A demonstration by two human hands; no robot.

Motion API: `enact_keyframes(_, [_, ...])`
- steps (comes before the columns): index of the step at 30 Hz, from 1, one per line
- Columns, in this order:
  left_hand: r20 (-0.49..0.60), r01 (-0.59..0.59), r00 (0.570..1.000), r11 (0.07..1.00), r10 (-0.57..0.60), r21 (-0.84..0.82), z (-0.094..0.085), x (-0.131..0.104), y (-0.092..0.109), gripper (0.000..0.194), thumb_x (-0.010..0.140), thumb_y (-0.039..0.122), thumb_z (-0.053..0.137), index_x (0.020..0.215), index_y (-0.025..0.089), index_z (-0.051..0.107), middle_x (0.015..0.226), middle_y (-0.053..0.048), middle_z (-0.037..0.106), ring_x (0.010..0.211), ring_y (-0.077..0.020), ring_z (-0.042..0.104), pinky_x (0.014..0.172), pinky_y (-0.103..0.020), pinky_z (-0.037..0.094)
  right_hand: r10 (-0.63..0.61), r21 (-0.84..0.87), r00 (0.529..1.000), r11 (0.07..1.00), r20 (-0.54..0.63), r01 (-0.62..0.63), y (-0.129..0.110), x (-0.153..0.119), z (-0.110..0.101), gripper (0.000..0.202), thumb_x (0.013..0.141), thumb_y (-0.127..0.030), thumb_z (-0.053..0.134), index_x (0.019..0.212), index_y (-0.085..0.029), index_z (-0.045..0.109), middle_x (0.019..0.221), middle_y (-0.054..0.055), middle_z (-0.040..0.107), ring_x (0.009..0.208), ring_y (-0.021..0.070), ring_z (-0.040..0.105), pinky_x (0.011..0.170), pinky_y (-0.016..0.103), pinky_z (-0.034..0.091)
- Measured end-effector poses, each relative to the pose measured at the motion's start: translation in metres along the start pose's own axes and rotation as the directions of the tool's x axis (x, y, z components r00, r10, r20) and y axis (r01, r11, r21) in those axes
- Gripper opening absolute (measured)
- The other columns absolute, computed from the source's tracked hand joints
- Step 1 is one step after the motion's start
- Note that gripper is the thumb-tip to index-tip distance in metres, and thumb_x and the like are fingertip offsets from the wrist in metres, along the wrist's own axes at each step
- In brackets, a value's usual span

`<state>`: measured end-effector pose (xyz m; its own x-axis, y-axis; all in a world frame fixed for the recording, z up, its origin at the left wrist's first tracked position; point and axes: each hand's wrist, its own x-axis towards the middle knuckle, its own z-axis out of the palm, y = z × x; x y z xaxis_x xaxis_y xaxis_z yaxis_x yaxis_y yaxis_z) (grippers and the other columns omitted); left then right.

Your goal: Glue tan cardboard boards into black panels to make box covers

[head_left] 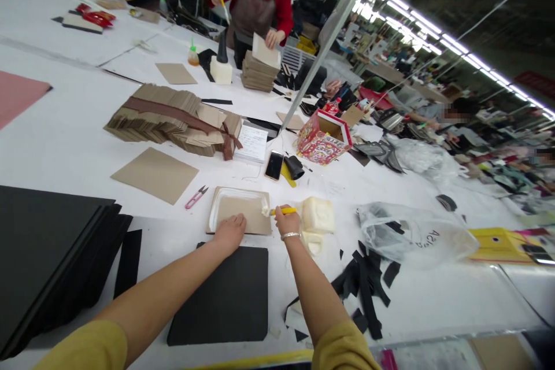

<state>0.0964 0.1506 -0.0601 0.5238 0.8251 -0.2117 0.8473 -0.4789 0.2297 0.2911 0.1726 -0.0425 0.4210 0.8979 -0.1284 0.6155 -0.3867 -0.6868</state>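
Note:
My right hand (pixel 287 223), with a bracelet at the wrist, is closed around a yellow-handled brush (pixel 277 211). White paste covers the brush's tip, which touches the right edge of a tan cardboard sheet (pixel 236 208). A white wet band runs along that sheet's left, top and right edges. Fingers lying flat, my left hand (pixel 230 232) presses on the sheet's near edge. Just right of my right hand stands a cream plastic container (pixel 318 215). Below my left hand lies a stack of black panels (pixel 225 295).
Thread snips (pixel 196 198), a phone (pixel 274 165) and a bound cardboard bundle (pixel 173 118) lie beyond. Black scraps (pixel 366 283) and a plastic bag (pixel 411 234) are to the right, black sheets (pixel 47 254) to the left. Across the table, a person in red (pixel 284 3) holds a brush.

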Motion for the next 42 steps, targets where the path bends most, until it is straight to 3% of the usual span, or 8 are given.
enact_keyframes(7, [0.006,-0.045,0.999,0.999,0.045,-0.007,-0.006,0.016,-0.005,0.029,0.076,0.021,0.052,0.103,0.010,0.054,0.106,-0.016,0.052,0.101,-0.0283,0.045,0.081,-0.040,0.039,0.161,0.170,0.985,0.974,-0.058,-0.149,0.016,-0.066,-0.021,0.024,0.064,-0.040,0.058,0.072,-0.017,0.063,0.042,-0.004,0.054,0.032,0.0103,0.049,0.031,0.017,0.037])
enact_keyframes(15, [0.044,-0.126,0.991,0.991,0.124,0.039,-0.008,0.021,-0.007,0.025,0.075,0.022,0.054,0.097,0.009,0.057,0.096,-0.015,0.057,0.094,-0.0257,0.051,0.079,-0.037,0.042,0.153,0.504,0.976,0.862,-0.154,-0.056,0.001,-0.062,-0.049,0.027,0.068,-0.041,0.058,0.076,-0.014,0.059,0.046,-0.003,0.055,0.035,0.0088,0.049,0.036,0.017,0.040])
enact_keyframes(20, [0.056,-0.198,0.979,0.978,0.194,0.072,-0.009,0.006,-0.009,0.028,0.075,0.006,0.041,0.097,0.010,0.057,0.094,-0.014,0.057,0.089,-0.0233,0.053,0.071,-0.034,0.045,0.056,0.570,0.982,0.820,-0.181,0.058,0.006,-0.063,-0.062,0.033,0.074,-0.043,0.054,0.089,-0.015,0.059,0.055,-0.003,0.058,0.040,0.0082,0.052,0.043,0.018,0.045])
enact_keyframes(23, [0.063,-0.239,0.970,0.964,0.233,0.115,-0.008,-0.003,-0.010,0.030,0.073,0.002,0.040,0.095,0.010,0.059,0.093,-0.015,0.057,0.088,-0.0239,0.053,0.069,-0.033,0.046,0.040,0.602,0.992,0.798,-0.122,0.041,0.003,-0.051,-0.052,0.030,0.073,-0.041,0.055,0.084,-0.015,0.059,0.052,-0.003,0.058,0.038,0.0088,0.052,0.039,0.018,0.043])
enact_keyframes(30, [0.057,-0.250,0.968,0.955,0.244,0.161,-0.003,-0.004,-0.004,0.028,0.074,0.001,0.039,0.090,0.007,0.062,0.089,-0.017,0.058,0.086,-0.0251,0.055,0.068,-0.035,0.047,0.181,0.643,0.983,0.753,0.005,-0.142,-0.024,0.004,-0.003,0.012,0.072,-0.024,0.052,0.063,-0.017,0.054,0.043,-0.002,0.054,0.029,0.0086,0.046,0.032,0.021,0.043])
enact_keyframes(33, [0.053,-0.244,0.970,0.956,0.239,0.160,-0.001,-0.004,-0.003,0.030,0.075,0.001,0.038,0.092,0.006,0.061,0.090,-0.018,0.058,0.087,-0.0261,0.054,0.067,-0.035,0.047,0.197,0.617,0.980,0.770,0.016,-0.164,-0.027,0.011,0.002,0.014,0.071,-0.020,0.052,0.057,-0.017,0.052,0.041,-0.001,0.054,0.028,0.0092,0.045,0.031,0.022,0.042])
enact_keyframes(39, [0.026,-0.210,0.978,0.968,0.208,0.140,-0.015,-0.012,-0.005,0.029,0.075,0.002,0.038,0.093,0.010,0.059,0.090,-0.015,0.058,0.087,-0.0236,0.054,0.069,-0.034,0.047,0.126,0.606,0.991,0.793,-0.050,-0.070,-0.036,-0.011,-0.043,0.016,0.073,-0.031,0.052,0.076,-0.017,0.057,0.052,-0.002,0.058,0.034,0.0085,0.050,0.036,0.019,0.045])
enact_keyframes(42, [-0.128,-0.109,0.984,0.990,0.121,0.094,-0.035,-0.025,-0.013,0.025,0.077,0.006,0.038,0.091,0.013,0.057,0.091,-0.012,0.057,0.088,-0.0230,0.053,0.071,-0.034,0.046,-0.029,0.600,0.994,0.796,-0.102,0.084,-0.034,-0.042,-0.071,0.033,0.078,-0.041,0.048,0.100,-0.018,0.053,0.064,-0.002,0.062,0.038,0.0082,0.053,0.039,0.019,0.046])
